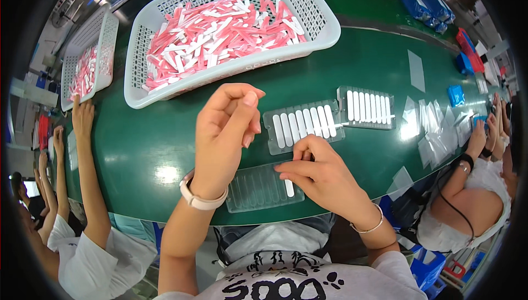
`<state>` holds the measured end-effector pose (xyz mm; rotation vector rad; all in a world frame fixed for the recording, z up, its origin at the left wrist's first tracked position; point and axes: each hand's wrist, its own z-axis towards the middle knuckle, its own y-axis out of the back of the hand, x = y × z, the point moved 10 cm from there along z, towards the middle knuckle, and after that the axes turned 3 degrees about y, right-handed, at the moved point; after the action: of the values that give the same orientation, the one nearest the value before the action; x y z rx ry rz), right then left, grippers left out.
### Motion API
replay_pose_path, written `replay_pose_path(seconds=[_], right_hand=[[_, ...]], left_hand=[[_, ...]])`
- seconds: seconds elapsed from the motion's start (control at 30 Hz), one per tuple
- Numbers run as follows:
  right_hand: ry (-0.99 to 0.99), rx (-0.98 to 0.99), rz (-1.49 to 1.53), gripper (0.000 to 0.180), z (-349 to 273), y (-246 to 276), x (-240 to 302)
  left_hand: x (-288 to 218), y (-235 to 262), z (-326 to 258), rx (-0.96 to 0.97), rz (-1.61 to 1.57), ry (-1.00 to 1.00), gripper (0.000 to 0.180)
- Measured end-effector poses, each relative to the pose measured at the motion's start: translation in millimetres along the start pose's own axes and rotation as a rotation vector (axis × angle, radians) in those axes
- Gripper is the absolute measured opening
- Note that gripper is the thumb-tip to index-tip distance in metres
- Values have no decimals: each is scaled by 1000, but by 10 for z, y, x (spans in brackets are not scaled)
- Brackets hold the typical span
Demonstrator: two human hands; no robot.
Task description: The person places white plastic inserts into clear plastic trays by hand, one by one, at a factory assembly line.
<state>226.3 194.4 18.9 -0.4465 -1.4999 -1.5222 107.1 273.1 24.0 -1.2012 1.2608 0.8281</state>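
My left hand (228, 121) hovers above the green table with its fingers curled and its thumb against the index finger; anything inside them is hidden. Just below it lies a clear plastic tray (250, 190) with long slots. One white flat stick (290, 189) with rounded ends sits in the tray's right part. The thumb and index finger of my right hand (327, 173) close over that stick's upper end, hiding it. Beyond my right hand, a second clear tray (273, 119) carries a row of several white sticks, and a third filled tray (344, 97) stands to its right.
A large pale perforated basket (135, 74) of pink and white sticks stands at the back. A smaller similar basket (110, 36) is at the far left, beside a co-worker's hand (83, 117). Clear plastic bags (434, 129) lie at the right, near another person's hands (478, 135).
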Motion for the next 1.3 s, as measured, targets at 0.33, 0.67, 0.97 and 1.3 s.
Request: replay_pose_path(seconds=[0.33, 0.67, 0.97, 1.3], right_hand=[[30, -135, -69, 25, -94, 18, -44], [161, -132, -108, 20, -109, 69, 90], [184, -90, -139, 22, -118, 42, 67], [204, -61, -176, 22, -145, 3, 91]], left_hand=[[-1103, 549, 275, -125, 563, -436, 17], [-283, -53, 1451, 366, 1617, -378, 77], [-131, 290, 1468, 488, 1717, -147, 62], [-336, 334, 1624, 302, 1719, -266, 23]])
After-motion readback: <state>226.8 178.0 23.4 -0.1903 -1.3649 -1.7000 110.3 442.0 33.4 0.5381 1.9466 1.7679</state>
